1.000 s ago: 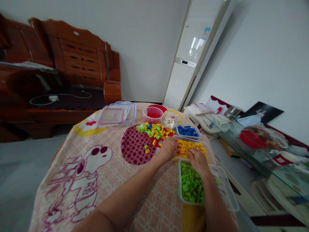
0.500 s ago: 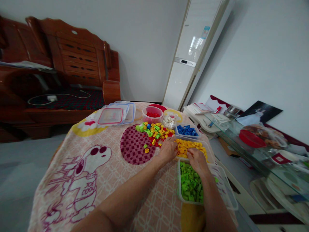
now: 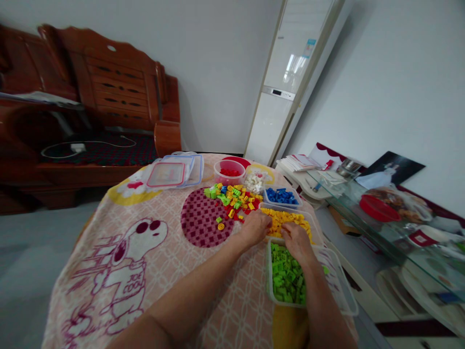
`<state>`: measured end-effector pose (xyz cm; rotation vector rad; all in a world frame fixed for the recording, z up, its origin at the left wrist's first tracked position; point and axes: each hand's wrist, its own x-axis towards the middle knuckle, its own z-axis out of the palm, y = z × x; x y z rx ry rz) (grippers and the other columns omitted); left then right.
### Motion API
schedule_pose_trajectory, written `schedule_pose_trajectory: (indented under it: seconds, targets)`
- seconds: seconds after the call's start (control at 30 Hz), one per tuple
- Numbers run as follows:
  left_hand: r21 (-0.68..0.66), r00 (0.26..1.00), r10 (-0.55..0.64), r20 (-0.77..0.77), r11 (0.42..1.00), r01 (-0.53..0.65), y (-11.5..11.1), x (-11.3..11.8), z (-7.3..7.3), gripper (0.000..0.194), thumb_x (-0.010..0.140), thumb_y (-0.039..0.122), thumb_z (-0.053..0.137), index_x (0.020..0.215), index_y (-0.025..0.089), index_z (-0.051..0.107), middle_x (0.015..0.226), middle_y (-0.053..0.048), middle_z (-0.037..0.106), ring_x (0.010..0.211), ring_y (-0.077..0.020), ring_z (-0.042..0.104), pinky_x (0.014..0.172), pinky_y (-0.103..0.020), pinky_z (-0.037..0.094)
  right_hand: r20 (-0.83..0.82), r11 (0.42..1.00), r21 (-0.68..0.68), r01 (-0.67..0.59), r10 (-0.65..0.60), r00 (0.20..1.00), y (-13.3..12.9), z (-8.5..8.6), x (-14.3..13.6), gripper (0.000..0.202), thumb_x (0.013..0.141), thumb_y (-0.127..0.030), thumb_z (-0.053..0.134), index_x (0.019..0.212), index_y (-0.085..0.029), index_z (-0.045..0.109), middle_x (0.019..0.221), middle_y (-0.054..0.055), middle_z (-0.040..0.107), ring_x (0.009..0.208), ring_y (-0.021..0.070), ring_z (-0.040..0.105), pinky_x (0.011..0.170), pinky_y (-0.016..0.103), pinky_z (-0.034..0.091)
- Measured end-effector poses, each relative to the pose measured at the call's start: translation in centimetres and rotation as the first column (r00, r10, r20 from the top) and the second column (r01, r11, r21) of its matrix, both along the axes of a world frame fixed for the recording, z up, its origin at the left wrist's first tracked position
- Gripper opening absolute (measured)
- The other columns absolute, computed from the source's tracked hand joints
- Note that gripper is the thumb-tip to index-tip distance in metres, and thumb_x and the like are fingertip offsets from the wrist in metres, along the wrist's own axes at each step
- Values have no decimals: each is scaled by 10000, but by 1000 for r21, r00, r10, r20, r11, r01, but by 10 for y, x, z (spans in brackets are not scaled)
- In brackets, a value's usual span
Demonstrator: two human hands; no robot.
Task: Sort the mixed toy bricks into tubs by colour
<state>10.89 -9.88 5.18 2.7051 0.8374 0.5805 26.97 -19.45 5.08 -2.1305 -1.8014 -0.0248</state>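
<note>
Both hands are at the clear plastic container of yellow building bricks (image 3: 286, 219). My left hand (image 3: 257, 228) reaches over its left side, fingers curled inward at the bricks. Bent down into the right part of the same bricks, the fingers of my right hand (image 3: 296, 239) are drawn together. Whatever either hand holds is hidden by the fingers. A container of green bricks (image 3: 285, 271) stands nearer to me, partly under my right forearm. Beyond my left hand lies a loose pile of mixed bricks (image 3: 236, 198) in yellow, green, red and blue.
Behind the yellow bricks are a box of blue bricks (image 3: 280, 196), a heap of white bricks (image 3: 254, 182) and a round tub of red bricks (image 3: 229, 172). Stacked lids (image 3: 167, 174) lie at the back left. A cluttered glass table (image 3: 348, 208) adjoins on the right.
My left hand has shifted slightly to the right and down, further over the yellow bricks' container. My right hand stays almost where it was.
</note>
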Motion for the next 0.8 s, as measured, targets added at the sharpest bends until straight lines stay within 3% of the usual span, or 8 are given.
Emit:
schedule_pose_trajectory:
  seconds: [0.27,0.47,0.8]
  targets:
    - [51,995,-66,-73,996,70,2,-1,3,212,836,222,582,958,211,755,887,-107,722,902,-236,639,787,-327,496,10,1000,-1,-2,2,1000,-1,1,-1,206,872,-185,477,812,-161,672,858,82,680,825,192,601,760,284,400]
    - [-37,999,-41,-29,999,40,3,1,0,220,798,206,615,959,229,763,880,-102,735,892,-243,654,785,-324,493,19,1000,-9,-5,6,1000,-1,2,-1,214,881,-197,470,795,-167,663,837,79,674,813,192,595,762,285,399]
    - [-111,996,-89,-4,990,88,8,2,-3,196,769,245,677,951,257,749,909,-27,752,892,-198,664,796,-273,484,11,1000,-16,-2,2,1000,0,3,-3,217,881,-187,472,802,-156,672,863,84,682,839,192,604,774,281,396]
